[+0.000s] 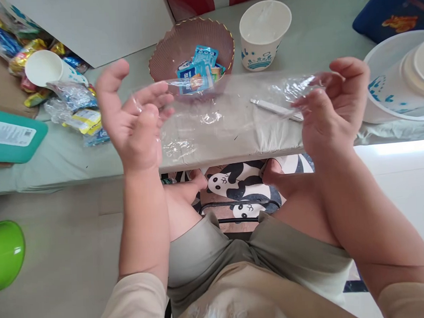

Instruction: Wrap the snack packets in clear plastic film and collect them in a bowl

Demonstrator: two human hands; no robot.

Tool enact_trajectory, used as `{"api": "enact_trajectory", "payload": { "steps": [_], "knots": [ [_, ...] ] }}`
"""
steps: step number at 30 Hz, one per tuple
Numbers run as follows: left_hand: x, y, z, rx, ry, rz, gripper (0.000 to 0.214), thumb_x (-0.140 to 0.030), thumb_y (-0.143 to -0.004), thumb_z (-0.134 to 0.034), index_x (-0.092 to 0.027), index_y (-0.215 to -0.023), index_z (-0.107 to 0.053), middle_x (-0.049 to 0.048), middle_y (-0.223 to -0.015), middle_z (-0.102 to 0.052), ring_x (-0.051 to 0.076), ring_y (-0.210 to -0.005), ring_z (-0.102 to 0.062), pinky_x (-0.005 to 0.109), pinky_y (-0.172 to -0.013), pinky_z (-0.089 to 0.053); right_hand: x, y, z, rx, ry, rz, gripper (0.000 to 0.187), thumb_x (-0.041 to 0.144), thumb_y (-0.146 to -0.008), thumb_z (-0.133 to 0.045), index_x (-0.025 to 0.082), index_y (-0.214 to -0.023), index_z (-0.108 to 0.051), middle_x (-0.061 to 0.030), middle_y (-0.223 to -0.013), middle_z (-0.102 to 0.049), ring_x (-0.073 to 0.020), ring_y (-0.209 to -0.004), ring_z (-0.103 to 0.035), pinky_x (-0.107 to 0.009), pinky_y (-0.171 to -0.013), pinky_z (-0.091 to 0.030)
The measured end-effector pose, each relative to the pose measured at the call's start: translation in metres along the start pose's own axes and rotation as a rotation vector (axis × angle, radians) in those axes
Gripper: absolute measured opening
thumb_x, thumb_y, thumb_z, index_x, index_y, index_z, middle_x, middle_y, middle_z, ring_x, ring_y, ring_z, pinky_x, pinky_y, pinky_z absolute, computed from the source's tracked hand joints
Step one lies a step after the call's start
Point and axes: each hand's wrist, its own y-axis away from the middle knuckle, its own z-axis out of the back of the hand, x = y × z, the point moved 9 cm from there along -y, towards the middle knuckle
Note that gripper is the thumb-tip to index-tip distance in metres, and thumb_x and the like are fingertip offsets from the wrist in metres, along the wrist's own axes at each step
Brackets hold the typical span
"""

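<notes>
A clear plastic bag (210, 117) is stretched between my two hands above the table edge. My left hand (135, 120) pinches one end of it between thumb and fingers, the index finger raised. At the other end, my right hand (336, 102) grips the film the same way. Through the see-through plastic shows a white utility knife (276, 110) lying on the cloth near my right fingers. Just beyond the bag is a pinkish ribbed bowl (165, 48) with a gold rim, holding several small blue packets (197, 73). To its right stands a white paper cup (263, 39) with blue print.
On the left, a paper cup (44, 68) lies tipped among wrapped snacks (80, 113), beside a teal package (14, 135). A clear tub (373, 67) with stacked cups and a dark blue package (395, 15) stand right. A green bin (7, 254) is on the floor.
</notes>
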Motion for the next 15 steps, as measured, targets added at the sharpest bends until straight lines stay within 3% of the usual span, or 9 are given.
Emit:
{"api": "enact_trajectory", "payload": {
  "steps": [2, 4, 6, 8, 11, 15],
  "knots": [
    [0.027, -0.002, -0.014, 0.082, 0.159, 0.162, 0.084, -0.052, -0.061, -0.091, -0.035, -0.131, -0.048, 0.0014, -0.116, -0.072, 0.018, -0.084, -0.073, 0.031, -0.067, -0.060, -0.010, 0.000, -0.008, 0.055, -0.062, -0.065, 0.043, 0.025, -0.088, -0.062, 0.034, -0.128, -0.050, -0.0097, -0.134, -0.060, -0.0257, -0.131, -0.059, -0.040, -0.080, -0.066],
    [0.052, 0.000, -0.020, 0.081, 0.261, 0.271, 0.075, -0.030, -0.063, -0.090, -0.033, -0.127, -0.052, 0.0003, -0.114, -0.074, 0.014, -0.073, -0.070, 0.026, -0.057, -0.054, -0.022, 0.000, -0.015, 0.109, -0.045, -0.126, 0.050, 0.026, -0.084, -0.067, 0.033, -0.131, -0.049, -0.0096, -0.137, -0.060, -0.0269, -0.133, -0.058, -0.039, -0.078, -0.066],
    [0.080, 0.004, -0.017, 0.002, 0.221, 0.399, 0.063, -0.015, -0.067, -0.083, -0.029, -0.122, -0.056, -0.0014, -0.106, -0.076, 0.009, -0.062, -0.064, 0.021, -0.050, -0.046, -0.036, -0.001, -0.020, 0.149, 0.039, -0.194, 0.051, 0.029, -0.085, -0.071, 0.032, -0.131, -0.051, -0.0092, -0.134, -0.062, -0.0269, -0.118, -0.065, -0.039, -0.072, -0.064],
    [0.100, 0.007, -0.012, -0.061, 0.131, 0.483, 0.055, -0.004, -0.071, -0.074, -0.026, -0.118, -0.058, -0.0033, -0.098, -0.075, 0.005, -0.053, -0.056, 0.019, -0.044, -0.038, -0.048, -0.001, -0.022, 0.172, 0.148, -0.270, 0.047, 0.029, -0.087, -0.070, 0.033, -0.131, -0.053, -0.0081, -0.133, -0.063, -0.0210, -0.090, -0.068, -0.038, -0.067, -0.060],
    [0.111, 0.005, -0.006, -0.072, 0.010, 0.504, 0.049, 0.001, -0.076, -0.067, -0.024, -0.117, -0.061, -0.0041, -0.095, -0.074, 0.003, -0.049, -0.049, 0.019, -0.039, -0.029, -0.056, -0.002, -0.023, 0.183, 0.315, -0.336, 0.045, 0.020, -0.085, -0.067, 0.031, -0.127, -0.059, -0.0066, -0.130, -0.064, -0.0116, -0.064, -0.057, -0.035, -0.062, -0.053],
    [0.106, 0.001, 0.006, -0.060, -0.117, 0.426, 0.043, 0.000, -0.077, -0.066, -0.022, -0.113, -0.064, -0.0014, -0.097, -0.075, 0.002, -0.042, -0.044, 0.019, -0.035, -0.024, -0.044, -0.006, -0.029, 0.174, 0.467, -0.235, 0.040, 0.009, -0.079, -0.064, 0.027, -0.116, -0.067, -0.0073, -0.118, -0.068, -0.0134, -0.069, -0.057, -0.035, -0.068, -0.052]
  ]
}}
